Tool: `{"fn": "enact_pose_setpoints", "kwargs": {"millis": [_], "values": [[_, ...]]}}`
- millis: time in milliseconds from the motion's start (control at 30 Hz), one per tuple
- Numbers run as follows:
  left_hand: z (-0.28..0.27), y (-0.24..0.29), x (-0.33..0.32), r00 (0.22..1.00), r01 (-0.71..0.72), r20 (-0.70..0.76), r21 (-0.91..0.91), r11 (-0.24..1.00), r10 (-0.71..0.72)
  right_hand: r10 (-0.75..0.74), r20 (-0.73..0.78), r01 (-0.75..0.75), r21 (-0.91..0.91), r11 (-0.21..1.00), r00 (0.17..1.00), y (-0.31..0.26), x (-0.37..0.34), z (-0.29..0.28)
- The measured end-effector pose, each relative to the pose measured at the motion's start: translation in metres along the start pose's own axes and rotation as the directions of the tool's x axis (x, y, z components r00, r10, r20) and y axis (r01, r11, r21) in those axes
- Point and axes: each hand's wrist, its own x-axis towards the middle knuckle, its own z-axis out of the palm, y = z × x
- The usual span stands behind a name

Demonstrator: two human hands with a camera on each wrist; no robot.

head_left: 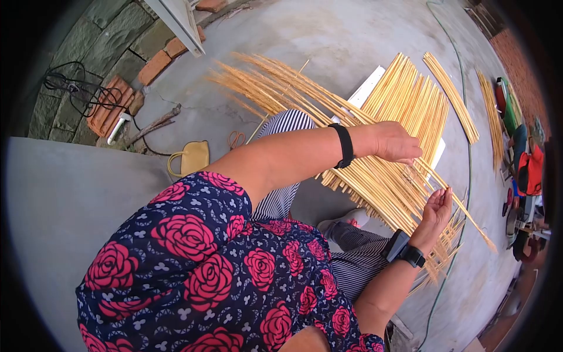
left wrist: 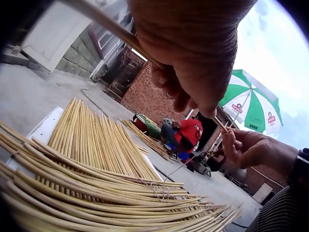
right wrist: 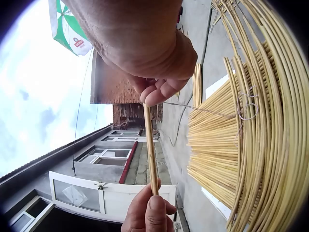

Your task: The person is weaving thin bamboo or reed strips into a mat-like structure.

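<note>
My left hand [head_left: 394,142] grips a thin pale stalk, its fingers curled round it. Farther along the same stalk [right wrist: 151,154], my right hand [head_left: 437,212] pinches it between thumb and fingers. In the right wrist view the stalk stretches between the left hand [right wrist: 148,210] below and the right hand [right wrist: 145,48] above. Beneath the hands, a layer of long stalks [head_left: 375,179] lies across another layer of straight stalks [head_left: 404,97]. Feathery tops [head_left: 252,88] stick out at the far left. A loose thin string [right wrist: 247,105] lies over the stalks.
A white board [head_left: 366,87] shows under the stalks. A separate bundle [head_left: 451,97] and a green hose [head_left: 467,152] lie on the concrete. Scissors [head_left: 236,139] and a yellow bag [head_left: 194,157] are beside the leg. A person in red [left wrist: 190,133] sits beyond, near an umbrella [left wrist: 253,104].
</note>
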Motion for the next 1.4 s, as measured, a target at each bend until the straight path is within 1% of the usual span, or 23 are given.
{"fn": "enact_pose_setpoints", "kwargs": {"millis": [67,133,267,333,467,567,667,767,933,1100,1167,1267,1400], "values": [[0.002,-0.001,0.001,1.000,-0.003,0.000,0.015,1.000,0.003,0.003,0.001,-0.003,0.000,1.000,1.000,-0.001,-0.004,0.003],[0.008,-0.003,0.004,0.999,0.012,-0.037,0.041,0.999,-0.011,0.010,0.000,-0.010,0.014,1.000,1.000,-0.002,-0.004,0.006],[0.018,-0.001,0.004,0.993,0.051,-0.105,0.070,0.996,-0.043,-0.052,-0.007,0.052,0.035,0.998,0.999,-0.003,0.001,0.012],[0.018,0.003,0.005,0.991,0.067,-0.120,0.065,0.996,-0.059,-0.101,0.002,0.101,0.029,0.994,0.995,-0.004,-0.003,0.016],[0.015,0.010,0.006,0.979,0.084,-0.184,-0.005,0.996,-0.083,-0.129,0.016,0.128,0.059,0.990,0.991,-0.003,0.011,0.006],[0.018,0.007,0.009,0.964,0.035,-0.264,0.054,0.998,-0.020,-0.124,0.009,0.123,0.082,0.989,0.992,-0.003,0.018,-0.001],[0.020,0.007,0.010,0.958,0.020,-0.288,0.101,0.995,0.010,-0.112,0.011,0.110,0.079,0.991,0.994,-0.003,0.018,-0.003],[0.021,0.008,0.011,0.952,0.005,-0.303,0.182,0.983,0.051,-0.105,-0.015,0.105,0.042,0.994,0.994,-0.005,0.009,0.005],[0.021,0.010,0.012,0.948,-0.006,-0.308,0.245,0.970,0.084,-0.080,-0.081,0.078,-0.026,0.997,0.994,-0.006,0.005,0.005],[0.021,0.013,0.012,0.941,-0.006,-0.324,0.275,0.961,0.099,-0.063,-0.088,0.061,-0.018,0.998,0.994,-0.007,0.008,0.001],[0.023,0.011,0.013,0.931,-0.019,-0.345,0.291,0.957,0.123,-0.066,-0.079,0.063,-0.035,0.997,0.995,-0.009,-0.001,0.010],[0.031,0.012,0.011,0.931,-0.010,-0.348,0.264,0.964,0.105,-0.085,-0.062,0.079,-0.094,0.992,0.994,-0.009,-0.017,0.022],[0.042,0.014,0.007,0.954,0.020,-0.298,0.192,0.981,0.039,-0.098,-0.037,0.090,-0.190,0.978,0.994,-0.008,-0.029,0.030]]}}
